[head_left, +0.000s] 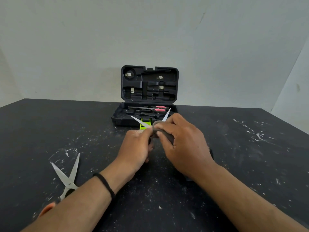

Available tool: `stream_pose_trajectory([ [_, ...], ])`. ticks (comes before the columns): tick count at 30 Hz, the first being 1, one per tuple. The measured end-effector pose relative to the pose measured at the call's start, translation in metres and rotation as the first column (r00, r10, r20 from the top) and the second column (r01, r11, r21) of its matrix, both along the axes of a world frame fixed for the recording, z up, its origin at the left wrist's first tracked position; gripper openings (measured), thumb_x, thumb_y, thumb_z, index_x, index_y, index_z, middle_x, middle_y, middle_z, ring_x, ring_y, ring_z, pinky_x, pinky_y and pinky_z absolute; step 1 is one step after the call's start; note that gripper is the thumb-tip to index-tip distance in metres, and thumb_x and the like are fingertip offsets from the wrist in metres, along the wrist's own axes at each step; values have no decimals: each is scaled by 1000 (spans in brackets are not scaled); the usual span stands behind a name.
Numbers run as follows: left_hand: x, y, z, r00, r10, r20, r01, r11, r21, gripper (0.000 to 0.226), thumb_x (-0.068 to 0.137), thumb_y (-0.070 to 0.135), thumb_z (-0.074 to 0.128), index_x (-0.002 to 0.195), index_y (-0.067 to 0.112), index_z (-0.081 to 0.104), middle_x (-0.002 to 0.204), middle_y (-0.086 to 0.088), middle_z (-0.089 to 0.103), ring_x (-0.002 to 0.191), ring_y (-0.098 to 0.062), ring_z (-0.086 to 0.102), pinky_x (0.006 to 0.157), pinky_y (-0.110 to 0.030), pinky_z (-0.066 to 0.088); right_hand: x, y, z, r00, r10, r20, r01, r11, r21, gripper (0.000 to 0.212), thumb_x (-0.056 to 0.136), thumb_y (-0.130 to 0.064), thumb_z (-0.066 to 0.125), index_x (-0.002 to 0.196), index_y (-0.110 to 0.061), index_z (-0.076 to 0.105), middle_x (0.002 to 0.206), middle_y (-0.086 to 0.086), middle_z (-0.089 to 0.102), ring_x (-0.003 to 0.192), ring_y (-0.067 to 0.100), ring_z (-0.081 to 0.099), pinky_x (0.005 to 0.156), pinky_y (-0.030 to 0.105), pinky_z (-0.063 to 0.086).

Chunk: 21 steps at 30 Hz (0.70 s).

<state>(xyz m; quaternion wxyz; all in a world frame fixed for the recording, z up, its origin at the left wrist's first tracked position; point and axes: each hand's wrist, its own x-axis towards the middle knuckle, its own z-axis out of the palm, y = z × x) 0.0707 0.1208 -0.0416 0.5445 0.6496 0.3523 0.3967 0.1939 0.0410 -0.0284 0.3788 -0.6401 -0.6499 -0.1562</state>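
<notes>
Obs.: we hold the scissors [139, 122] above the bench [234, 148], mid-frame, just in front of the case [148, 84]. The blades are spread in a V with tips pointing away from us, which we judge keeps both edges exposed and clear of skin.

Left hand [137, 144]: curled round the scissors below the pivot, handles hidden in the fist. It serves as the steady anchor.

Right hand [182, 143]: thumb and fingers pinch a grey pad [158, 123] against the right blade near the pivot. This looks like wiping or rubbing the metal (cloth or abrasive, we cannot tell).

Spare scissors [66, 174] lie open on the bench at left, partly under the left forearm and well apart from the work. Pink scissors [158, 108] sit in the case tray, closed. The lid stands upright against the wall, so the slots stay reachable.
</notes>
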Motion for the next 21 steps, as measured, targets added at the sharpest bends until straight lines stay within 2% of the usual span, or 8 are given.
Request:
stream_pose_trajectory([
  [3, 1, 1, -1, 999, 51, 12, -51, 999, -20, 41, 101, 29, 50, 64, 10, 53, 53, -7, 44, 44, -17, 36, 47, -28, 35, -5, 3, -1, 1000, 2, -16, -2, 999, -47, 23, 98, -28, 61, 117, -30, 73, 92, -9, 55, 75, 12, 57, 62, 35, 53],
  [6, 0, 1, 1, 992, 108, 65, -101, 990, -103, 47, 102, 29, 47, 61, 9, 58, 51, -2, 43, 42, -15, 34, 48, -29, 33, -4, 2, 0, 993, -121, -10, 120, 990, -81, 18, 96, -29, 56, 101, -29, 74, 90, -9, 55, 73, 12, 57, 63, 33, 52],
  [9, 0, 1, 6, 980, 134, 150, -100, 971, -217, 45, 105, 30, 44, 77, 10, 72, 49, 1, 41, 38, -10, 30, 47, -27, 31, 1, -1, -3, 989, -142, -42, 141, 989, -37, 15, 92, -27, 59, 93, -25, 74, 87, -7, 59, 74, 14, 60, 64, 34, 53],
  [12, 1, 0, 6, 981, 119, 156, -83, 972, -219, 38, 105, 30, 45, 78, 11, 63, 49, 1, 43, 40, -13, 30, 48, -28, 32, 1, -1, -8, 997, -20, -77, 25, 997, 72, 17, 92, -25, 66, 106, -26, 77, 87, -6, 62, 74, 13, 62, 62, 36, 55],
  [15, 1, 2, 3, 991, 63, 120, -44, 986, -160, 35, 105, 32, 45, 85, 7, 60, 50, 0, 45, 42, -14, 33, 47, -27, 32, -4, 3, -10, 998, 42, -50, -38, 996, 78, 21, 93, -25, 67, 111, -25, 77, 88, -9, 60, 74, 10, 60, 61, 34, 54],
  [17, 1, 4, 1, 993, 31, 110, -16, 990, -137, 33, 105, 32, 45, 97, 4, 61, 51, 0, 45, 42, -14, 34, 47, -27, 30, -7, 5, -12, 999, 26, -32, -23, 997, 69, 20, 95, -26, 67, 112, -25, 77, 88, -9, 59, 75, 9, 59, 61, 32, 54],
  [21, 1, 4, 1, 987, 60, 151, -38, 989, -144, 27, 105, 28, 45, 82, 14, 51, 51, -1, 45, 43, -15, 32, 47, -27, 26, -15, 5, -10, 996, -83, -36, 84, 996, 21, 19, 94, -30, 59, 103, -27, 75, 88, -8, 59, 72, 11, 59, 59, 30, 52],
])
